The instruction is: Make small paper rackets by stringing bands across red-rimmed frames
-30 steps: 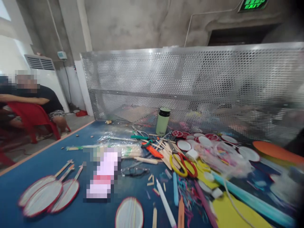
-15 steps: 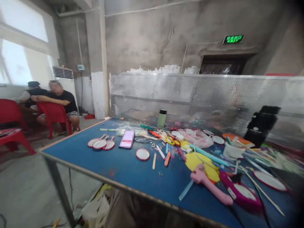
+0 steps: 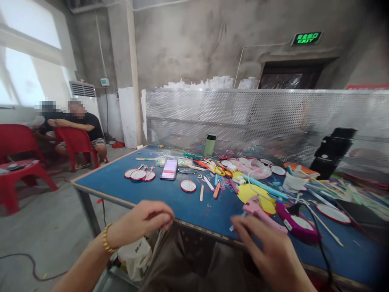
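My left hand [image 3: 142, 221] hovers in front of the near edge of the blue table [image 3: 170, 202], with a gold bracelet on its wrist. Its fingers are closed in a pinch at the top of a thin grey-brown sheet [image 3: 182, 263] that hangs below; what they grip is unclear. My right hand [image 3: 270, 251] is lower right, fingers spread and holding nothing. It is just short of a pink glue gun [image 3: 261, 213] lying on a yellow sheet [image 3: 252, 194]. Beside that lies a magenta tool [image 3: 296, 227] with a black cord.
The table is strewn with round red-rimmed fans [image 3: 138, 174], sticks, yellow-handled scissors [image 3: 219, 170] and a green bottle [image 3: 209, 145]. A perforated metal screen [image 3: 258, 117] backs it. People sit on red chairs [image 3: 75, 142] at the left. A white bag [image 3: 135, 255] lies under the table.
The view has pulled back from the table and dropped. Both of my hands have come into view at the near table edge; no hand showed earlier.
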Available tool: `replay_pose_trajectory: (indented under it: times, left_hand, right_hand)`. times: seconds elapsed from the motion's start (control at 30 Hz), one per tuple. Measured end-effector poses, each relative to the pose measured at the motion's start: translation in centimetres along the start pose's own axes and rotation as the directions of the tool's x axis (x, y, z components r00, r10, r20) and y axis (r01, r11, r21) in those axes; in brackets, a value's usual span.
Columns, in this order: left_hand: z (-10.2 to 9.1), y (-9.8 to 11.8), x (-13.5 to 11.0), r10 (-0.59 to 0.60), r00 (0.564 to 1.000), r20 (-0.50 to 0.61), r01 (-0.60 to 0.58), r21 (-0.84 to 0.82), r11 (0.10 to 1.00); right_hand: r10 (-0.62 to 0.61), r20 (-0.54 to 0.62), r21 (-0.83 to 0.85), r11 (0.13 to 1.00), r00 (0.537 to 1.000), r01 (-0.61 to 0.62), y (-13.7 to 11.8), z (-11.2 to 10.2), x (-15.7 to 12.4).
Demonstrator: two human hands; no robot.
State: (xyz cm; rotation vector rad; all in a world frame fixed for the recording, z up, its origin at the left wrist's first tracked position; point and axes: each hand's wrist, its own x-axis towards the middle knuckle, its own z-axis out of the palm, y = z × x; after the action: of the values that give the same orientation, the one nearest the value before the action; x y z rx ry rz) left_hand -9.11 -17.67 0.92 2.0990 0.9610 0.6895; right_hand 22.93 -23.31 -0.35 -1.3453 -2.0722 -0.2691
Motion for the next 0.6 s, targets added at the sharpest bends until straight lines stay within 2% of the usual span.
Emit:
replay_pose_trajectory:
  times: [0.03, 0.1, 0.13, 0.17, 0.23, 0.27, 0.4, 0.5, 0.6]
  left_hand:
    - [0.2, 0.7, 1.4, 0.023, 0.997, -0.079, -0.015, 0.097, 0.995]
    - [1.1, 1.2, 4.6, 0.127, 0.972, -0.198, -0.062, 0.304, 0.951]
    - [1.7, 1.3, 6.3, 0.162, 0.962, -0.220, -0.062, 0.401, 0.914]
    - [2.3, 1.3, 8.0, 0.181, 0.959, -0.217, -0.055, 0.486, 0.872]
    - [3.5, 1.2, 11.3, 0.134, 0.972, -0.195, 0.019, 0.630, 0.777]
    - [4.0, 1.2, 12.7, 0.094, 0.977, -0.193, 0.068, 0.694, 0.717]
    - [5.9, 1.3, 16.7, 0.014, 0.988, -0.157, 0.109, 0.744, 0.659]
    - [7.1, 1.1, 17.8, -0.032, 0.990, -0.139, 0.128, 0.762, 0.635]
    - [8.0, 0.9, 18.0, -0.055, 0.986, -0.155, 0.156, 0.773, 0.615]
  right_hand:
    - [0.031, 0.010, -0.049, 0.998, 0.999, -0.031, 0.6, 0.0, 2.7]
    - [0.106, 0.116, -0.214, 0.974, 0.988, -0.079, 1.6, 0.9, 8.1]
    - [0.184, 0.174, -0.327, 0.937, 0.967, -0.120, 2.1, 1.7, 10.6]
    - [0.232, 0.196, -0.366, 0.919, 0.953, -0.148, 2.6, 2.7, 12.6]
    - [0.289, 0.237, -0.400, 0.899, 0.927, -0.179, 3.5, 5.1, 15.4]
    - [0.311, 0.253, -0.410, 0.892, 0.916, -0.189, 3.9, 6.3, 16.1]
    - [0.371, 0.304, -0.400, 0.886, 0.877, -0.235, 5.5, 10.2, 16.2]
    - [0.381, 0.300, -0.344, 0.898, 0.875, -0.273, 6.6, 11.4, 15.4]
    - [0.385, 0.247, -0.251, 0.912, 0.889, -0.325, 7.3, 11.5, 15.1]
